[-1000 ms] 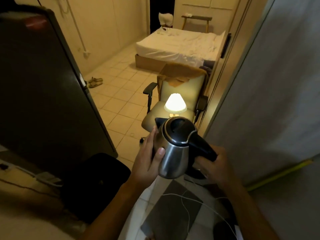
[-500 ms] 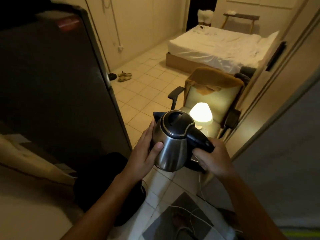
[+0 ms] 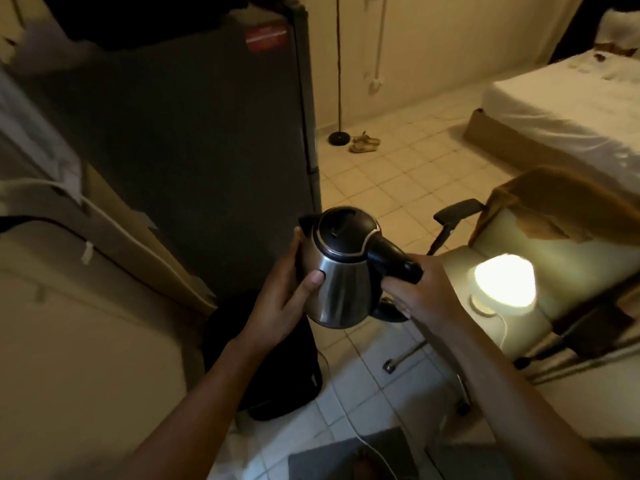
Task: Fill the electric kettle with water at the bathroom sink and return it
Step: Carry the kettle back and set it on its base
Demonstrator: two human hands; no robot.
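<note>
Evidently the right hand (image 3: 420, 292) is gripping the kettle (image 3: 337, 271) handle, fingers curled round it, while the left hand (image 3: 289, 289) — fingers spread — is cupping its body, probably steadying it level.

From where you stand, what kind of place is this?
Most likely a small one-room flat or bedsit, where sleeping and kitchen things share one tiled room. A bed with white sheets stands at the far right, a tall dark fridge on the left, and a lit lamp sits on a chair.
</note>
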